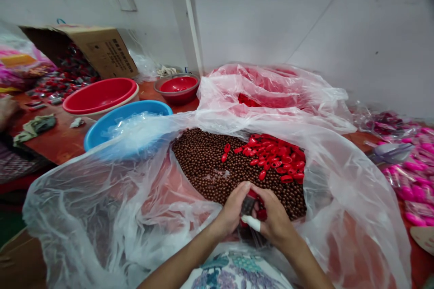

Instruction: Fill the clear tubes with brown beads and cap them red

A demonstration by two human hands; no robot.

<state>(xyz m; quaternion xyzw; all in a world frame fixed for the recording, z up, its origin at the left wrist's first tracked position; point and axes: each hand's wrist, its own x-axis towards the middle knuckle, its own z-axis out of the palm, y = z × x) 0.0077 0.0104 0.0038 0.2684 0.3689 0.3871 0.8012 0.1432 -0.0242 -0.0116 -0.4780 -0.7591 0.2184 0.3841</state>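
Observation:
Both of my hands meet low in the middle of the view, fingers closed around a small container (248,206) with dark contents and red parts. My left hand (233,207) grips its left side. On the other side is my right hand (274,213), with white tape wrapped on its thumb. Much of the container is covered by my fingers. Just beyond them, many brown beads (203,162) lie in a large open clear plastic bag (111,216). Small glossy red plastic pieces (271,156) are heaped on the beads at the right, and a couple lie apart near the middle.
Behind the beads sits another plastic bag (281,90) with red contents. At left are a blue basin (129,119), a red basin (101,95), a smaller bowl (178,86) and a tipped cardboard box (105,52). Pink packets (417,167) fill the right side. Another person's hand (7,110) shows far left.

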